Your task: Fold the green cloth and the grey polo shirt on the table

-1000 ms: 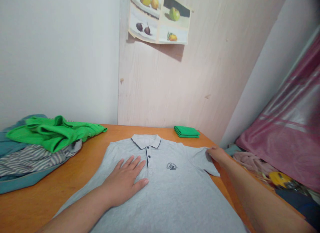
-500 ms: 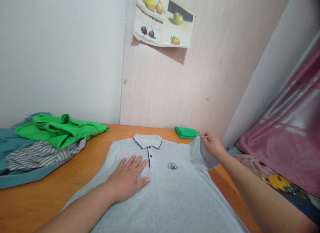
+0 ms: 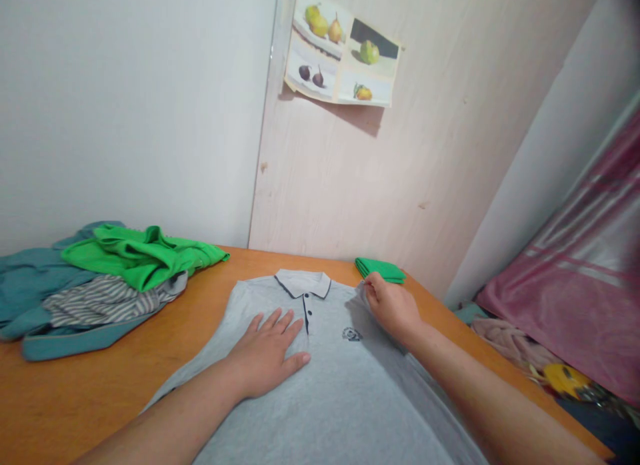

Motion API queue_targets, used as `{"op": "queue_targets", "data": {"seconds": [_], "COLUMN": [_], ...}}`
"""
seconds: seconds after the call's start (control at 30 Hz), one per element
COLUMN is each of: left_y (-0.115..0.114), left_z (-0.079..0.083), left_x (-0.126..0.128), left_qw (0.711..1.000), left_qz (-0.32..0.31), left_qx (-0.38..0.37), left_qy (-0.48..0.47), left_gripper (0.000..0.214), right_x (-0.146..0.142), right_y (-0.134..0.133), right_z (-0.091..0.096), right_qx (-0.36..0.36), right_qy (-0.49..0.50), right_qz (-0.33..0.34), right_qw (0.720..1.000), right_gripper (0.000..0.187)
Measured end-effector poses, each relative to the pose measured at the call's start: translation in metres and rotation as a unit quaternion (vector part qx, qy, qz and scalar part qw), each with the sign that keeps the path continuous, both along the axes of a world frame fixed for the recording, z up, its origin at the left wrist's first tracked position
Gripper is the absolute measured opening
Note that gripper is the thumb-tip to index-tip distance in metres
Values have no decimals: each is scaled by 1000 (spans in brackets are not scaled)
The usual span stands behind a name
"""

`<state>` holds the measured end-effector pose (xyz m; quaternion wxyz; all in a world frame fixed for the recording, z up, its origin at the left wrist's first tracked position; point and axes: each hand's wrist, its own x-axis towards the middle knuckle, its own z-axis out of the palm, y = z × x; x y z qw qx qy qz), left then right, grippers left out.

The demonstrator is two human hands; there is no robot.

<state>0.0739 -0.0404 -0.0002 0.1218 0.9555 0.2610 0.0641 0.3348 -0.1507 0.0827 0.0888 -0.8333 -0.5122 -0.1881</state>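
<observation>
A light grey polo shirt [image 3: 320, 398] lies front up on the orange-brown table, its collar toward the wall. It has dark buttons and a small dark emblem on the chest. My left hand [image 3: 273, 355] rests flat on the chest beside the button placket, fingers spread. At the shirt's right shoulder, my right hand [image 3: 393, 305] is closed, thumb and fingers pinching the sleeve cloth. The sleeve is mostly hidden behind that hand and forearm.
A folded green cloth [image 3: 381, 269] lies just behind my right hand. On the left of the table [image 3: 90, 392] sits a heap with a bright green garment [image 3: 145, 255], a striped garment [image 3: 105, 300] and blue-grey cloth. A pink curtain [image 3: 565, 298] hangs on the right, near a yellow object [image 3: 565, 380].
My right hand has moved left and inward with the sleeve, which stood out to the side before. My left hand stays on the chest. The view has shifted slightly.
</observation>
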Motion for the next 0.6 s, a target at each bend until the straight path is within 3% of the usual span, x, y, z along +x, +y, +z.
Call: {"op": "queue_targets", "data": {"seconds": [0.13, 0.23, 0.43, 0.6], "left_y": [0, 0, 0, 2], "left_z": [-1, 1, 0, -2], "left_x": [0, 0, 0, 1], "left_qw": [1000, 1000, 1000, 1000], "left_qz": [-1, -1, 0, -3], "left_qx": [2, 2, 5, 7], "left_qy": [0, 3, 5, 4], "left_gripper": [81, 82, 84, 84], "right_x": [-21, -18, 34, 70], "right_y": [-1, -4, -20, -42], "right_z": [-26, -34, -24, -24], "right_qx": [-45, -20, 72, 63], "right_qy": [37, 93, 116, 112], "right_qz": [41, 56, -11, -66], "right_qw": [998, 994, 991, 989], "right_gripper": [29, 32, 34, 36]}}
